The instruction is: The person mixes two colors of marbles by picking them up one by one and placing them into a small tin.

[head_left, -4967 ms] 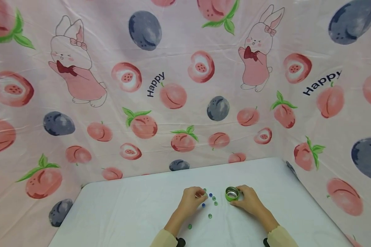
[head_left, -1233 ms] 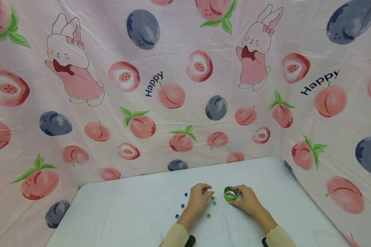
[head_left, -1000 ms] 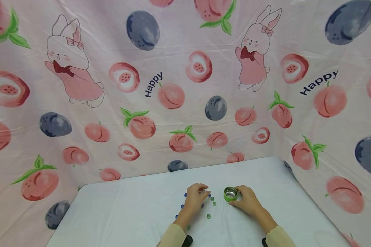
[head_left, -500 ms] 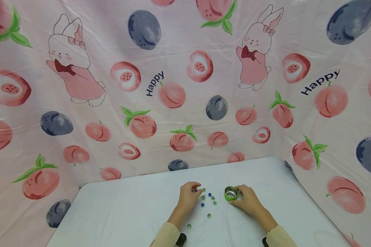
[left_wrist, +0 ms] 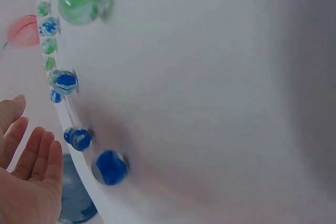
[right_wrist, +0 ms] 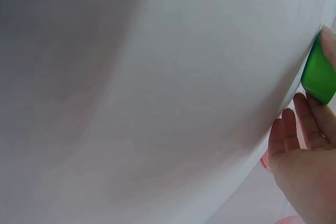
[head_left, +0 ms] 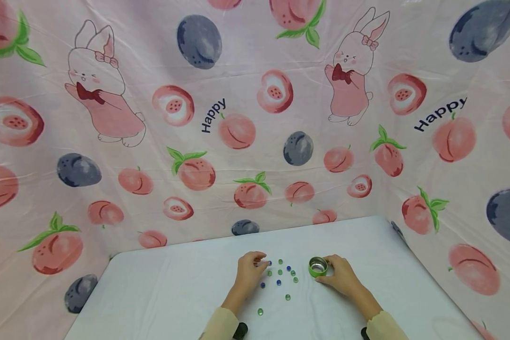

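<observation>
Several glass marbles, some with green swirls and some with blue, lie scattered on the white table. Among them are a green marble [head_left: 287,297] and a blue marble [head_left: 278,283]. My left hand [head_left: 248,271] hovers at the left side of the group, its thumb and fingers apart. A blue marble [head_left: 269,263] lies just beyond its fingertips. The left wrist view shows nothing between the fingers, and a large blue marble [left_wrist: 110,167] near the hand. My right hand [head_left: 344,278] grips a small round green tin [head_left: 318,273] between thumb and fingers; its silvery inside faces up.
The white tabletop [head_left: 161,293] spreads around both hands. Behind and beside it hangs a pink cloth [head_left: 246,156] printed with fruit and rabbits. A dark narrow object [head_left: 400,231] sits at the table's right edge.
My left hand has moved left across the marbles, uncovering green and blue ones that it hid before. A blue marble now shows below the hand. My right hand keeps holding the tin in place.
</observation>
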### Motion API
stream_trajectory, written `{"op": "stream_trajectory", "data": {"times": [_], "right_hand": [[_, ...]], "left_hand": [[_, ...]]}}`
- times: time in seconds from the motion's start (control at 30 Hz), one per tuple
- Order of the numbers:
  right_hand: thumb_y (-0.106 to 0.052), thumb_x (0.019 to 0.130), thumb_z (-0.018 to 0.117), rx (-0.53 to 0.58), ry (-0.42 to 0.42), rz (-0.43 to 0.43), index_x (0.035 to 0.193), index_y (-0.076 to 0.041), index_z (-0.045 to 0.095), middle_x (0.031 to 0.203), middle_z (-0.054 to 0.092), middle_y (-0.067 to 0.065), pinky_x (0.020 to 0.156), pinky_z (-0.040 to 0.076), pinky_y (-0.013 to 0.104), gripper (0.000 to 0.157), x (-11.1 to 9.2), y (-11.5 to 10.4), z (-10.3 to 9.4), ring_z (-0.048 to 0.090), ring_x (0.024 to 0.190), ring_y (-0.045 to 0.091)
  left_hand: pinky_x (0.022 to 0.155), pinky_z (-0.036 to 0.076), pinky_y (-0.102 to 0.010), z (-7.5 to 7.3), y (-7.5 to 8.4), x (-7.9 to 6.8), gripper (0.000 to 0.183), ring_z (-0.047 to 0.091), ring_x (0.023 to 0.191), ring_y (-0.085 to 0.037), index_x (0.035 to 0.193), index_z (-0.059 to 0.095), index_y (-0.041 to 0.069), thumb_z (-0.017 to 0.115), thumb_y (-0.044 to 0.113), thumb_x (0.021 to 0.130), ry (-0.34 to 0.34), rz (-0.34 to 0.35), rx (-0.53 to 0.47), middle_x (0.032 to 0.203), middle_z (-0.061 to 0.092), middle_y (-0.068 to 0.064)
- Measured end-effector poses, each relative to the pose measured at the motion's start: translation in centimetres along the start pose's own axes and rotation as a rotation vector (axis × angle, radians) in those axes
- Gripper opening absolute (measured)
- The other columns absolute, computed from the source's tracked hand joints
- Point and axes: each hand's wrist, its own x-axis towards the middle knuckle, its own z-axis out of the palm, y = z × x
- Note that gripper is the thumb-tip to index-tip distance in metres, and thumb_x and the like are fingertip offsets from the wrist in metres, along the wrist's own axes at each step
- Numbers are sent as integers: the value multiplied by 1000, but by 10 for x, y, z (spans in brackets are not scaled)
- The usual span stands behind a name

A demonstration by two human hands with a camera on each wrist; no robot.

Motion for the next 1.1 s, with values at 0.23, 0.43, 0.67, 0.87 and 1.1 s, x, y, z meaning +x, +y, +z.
{"op": "stream_trajectory", "data": {"times": [0.23, 0.43, 0.67, 0.87, 1.1], "right_hand": [[-13, 73, 97, 0, -1, 5, 117, 6, 71, 113, 72, 15, 103, 50, 57, 55, 0, -1, 0, 65, 113, 37], [-13, 72, 97, -5, 4, 1, 117, 6, 71, 113, 72, 14, 103, 51, 57, 55, 0, 1, 1, 65, 112, 37], [-13, 71, 98, 9, 14, -8, 115, 5, 71, 110, 73, 13, 102, 51, 56, 54, -1, -1, 1, 67, 110, 36], [-13, 71, 98, 15, 14, -7, 114, 4, 72, 109, 73, 11, 101, 52, 55, 53, -2, -1, 0, 67, 109, 33], [-13, 71, 98, 23, 17, -12, 113, 3, 72, 108, 73, 10, 101, 52, 54, 52, -1, 0, 0, 67, 109, 32]], "left_hand": [[94, 58, -46, -7, -10, 0, 22, 69, 105, -31, 114, 74, -2, 78, 4, 93, 0, -17, 7, 112, 74, -15], [91, 59, -44, -12, -17, -1, 21, 68, 103, -29, 112, 75, -2, 78, 4, 93, 10, -23, 19, 110, 74, -15], [84, 57, -36, -15, -27, -5, 20, 65, 95, -23, 108, 76, -1, 80, 5, 90, 25, -39, 41, 103, 74, -10], [82, 56, -34, -15, -31, -5, 19, 64, 93, -21, 107, 77, 1, 82, 5, 89, 22, -50, 59, 100, 74, -8], [82, 56, -34, -14, -33, -6, 19, 63, 93, -20, 107, 76, 1, 82, 5, 89, 3, -61, 88, 101, 72, -7]]}}
